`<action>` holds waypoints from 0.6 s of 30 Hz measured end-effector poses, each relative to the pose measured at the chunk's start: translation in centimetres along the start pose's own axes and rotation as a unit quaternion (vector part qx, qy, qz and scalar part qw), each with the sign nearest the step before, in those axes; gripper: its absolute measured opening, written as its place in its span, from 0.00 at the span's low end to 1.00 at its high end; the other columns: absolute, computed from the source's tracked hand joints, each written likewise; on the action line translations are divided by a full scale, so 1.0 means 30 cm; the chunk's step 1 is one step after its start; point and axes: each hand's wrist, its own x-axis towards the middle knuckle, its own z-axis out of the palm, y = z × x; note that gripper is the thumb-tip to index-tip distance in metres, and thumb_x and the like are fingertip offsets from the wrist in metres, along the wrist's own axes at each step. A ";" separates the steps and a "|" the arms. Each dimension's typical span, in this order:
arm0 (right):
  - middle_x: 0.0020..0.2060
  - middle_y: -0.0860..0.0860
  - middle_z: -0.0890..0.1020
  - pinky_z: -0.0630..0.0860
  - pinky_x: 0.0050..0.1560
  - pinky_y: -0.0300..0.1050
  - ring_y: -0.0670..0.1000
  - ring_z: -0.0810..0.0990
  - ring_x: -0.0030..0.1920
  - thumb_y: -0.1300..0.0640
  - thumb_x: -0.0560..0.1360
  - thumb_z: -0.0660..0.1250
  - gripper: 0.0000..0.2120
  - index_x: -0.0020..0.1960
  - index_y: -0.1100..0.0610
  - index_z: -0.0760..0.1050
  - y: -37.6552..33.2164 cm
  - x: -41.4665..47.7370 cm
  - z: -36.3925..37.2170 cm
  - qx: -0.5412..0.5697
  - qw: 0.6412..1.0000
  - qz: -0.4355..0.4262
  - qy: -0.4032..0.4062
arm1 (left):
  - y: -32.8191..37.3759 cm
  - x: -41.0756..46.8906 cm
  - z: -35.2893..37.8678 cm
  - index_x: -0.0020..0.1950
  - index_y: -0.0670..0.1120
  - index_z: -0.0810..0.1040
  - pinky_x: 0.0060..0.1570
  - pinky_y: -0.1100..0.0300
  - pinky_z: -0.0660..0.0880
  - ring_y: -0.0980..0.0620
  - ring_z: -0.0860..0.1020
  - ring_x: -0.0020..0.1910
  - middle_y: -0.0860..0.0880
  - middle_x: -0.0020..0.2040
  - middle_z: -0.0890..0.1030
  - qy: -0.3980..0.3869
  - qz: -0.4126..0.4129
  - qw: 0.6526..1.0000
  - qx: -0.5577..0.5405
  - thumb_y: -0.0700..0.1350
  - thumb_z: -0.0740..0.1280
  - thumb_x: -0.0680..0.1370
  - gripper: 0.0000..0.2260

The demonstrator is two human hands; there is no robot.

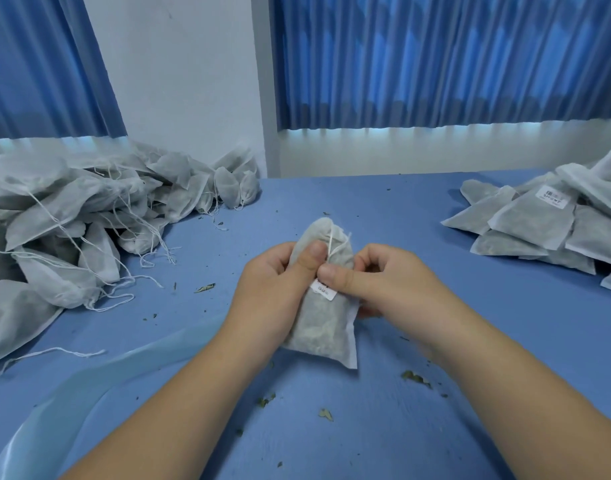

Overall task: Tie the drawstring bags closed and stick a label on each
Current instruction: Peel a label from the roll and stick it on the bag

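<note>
My left hand (276, 282) grips the bag (319, 329) from its left side. The fingers are wrapped behind it and the thumb lies flat on the front, just below the gathered neck. My right hand (383, 278) comes in from 3 o'clock with its fingers curled. Its thumb presses the top edge of the white label (326, 292) against the front of the bag, and a fingertip shows behind the bag's right edge, so the bag is pinched between them. My two thumbs nearly touch.

The bag stands between my palms, neck pointing to 12 o'clock and its sealed bottom hem towards 6 o'clock, low over the bench (366, 202). I cannot tell whether the hem touches it. The drawstring (336, 244) comes out of the cinched neck and trails down to my thumbs. The label sits tilted on the bag's middle, directly under my right thumb.

At 9 to 10 o'clock lies a big heap of untied bags (72, 216) with loose strings straggling out of it. At 2 o'clock, well apart, is a stack of flat bags (526, 223), one with a printed sticker on top. Leaf crumbs (415, 377) dot the blue surface near my wrists. A pale translucent strip (89, 375) runs off towards 7 o'clock. Blue curtains (435, 57) hang at 12 o'clock.
</note>
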 end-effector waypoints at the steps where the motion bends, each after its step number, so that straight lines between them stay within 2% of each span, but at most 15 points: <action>1: 0.32 0.53 0.79 0.79 0.35 0.46 0.49 0.80 0.33 0.50 0.64 0.79 0.19 0.36 0.55 0.69 -0.001 -0.002 -0.001 0.047 0.999 0.017 -0.022 | -0.004 0.002 0.000 0.39 0.41 0.79 0.33 0.59 0.76 0.51 0.78 0.34 0.46 0.35 0.81 -0.002 0.001 1.000 -0.005 0.60 0.69 0.68 0.21; 4: 0.34 0.56 0.80 0.78 0.30 0.42 0.50 0.81 0.32 0.50 0.61 0.78 0.20 0.37 0.57 0.69 -0.006 -0.005 0.001 0.107 0.994 0.021 -0.030 | -0.007 0.003 -0.003 0.40 0.41 0.81 0.34 0.59 0.78 0.50 0.80 0.35 0.45 0.37 0.83 -0.021 -0.012 0.999 -0.036 0.59 0.71 0.67 0.20; 9: 0.33 0.57 0.75 0.72 0.26 0.39 0.48 0.75 0.28 0.51 0.67 0.78 0.18 0.39 0.57 0.69 0.007 0.011 -0.009 0.071 0.997 -0.015 0.024 | -0.006 -0.004 -0.001 0.43 0.46 0.84 0.37 0.58 0.80 0.48 0.83 0.39 0.43 0.42 0.85 -0.056 -0.027 0.995 -0.074 0.54 0.71 0.70 0.12; 11: 0.33 0.54 0.76 0.74 0.29 0.42 0.49 0.77 0.31 0.52 0.65 0.79 0.19 0.41 0.56 0.69 0.013 0.011 -0.010 0.037 0.999 -0.020 -0.003 | -0.010 -0.007 0.015 0.40 0.48 0.84 0.35 0.57 0.79 0.49 0.83 0.37 0.44 0.39 0.85 -0.029 -0.024 0.997 -0.066 0.55 0.71 0.69 0.11; 14: 0.36 0.51 0.80 0.80 0.35 0.45 0.49 0.82 0.36 0.56 0.66 0.80 0.19 0.46 0.57 0.71 0.018 0.006 -0.009 0.016 0.998 -0.005 -0.065 | -0.013 -0.010 0.028 0.39 0.44 0.82 0.37 0.54 0.78 0.48 0.80 0.35 0.44 0.36 0.83 0.026 -0.030 0.999 -0.037 0.58 0.70 0.69 0.17; 18: 0.43 0.52 0.81 0.82 0.46 0.50 0.52 0.83 0.43 0.62 0.69 0.77 0.15 0.49 0.57 0.73 0.026 0.003 -0.033 0.027 0.994 0.007 -0.107 | -0.012 -0.005 0.032 0.37 0.44 0.80 0.33 0.57 0.75 0.52 0.78 0.32 0.47 0.33 0.81 0.081 -0.041 0.996 -0.004 0.57 0.68 0.76 0.17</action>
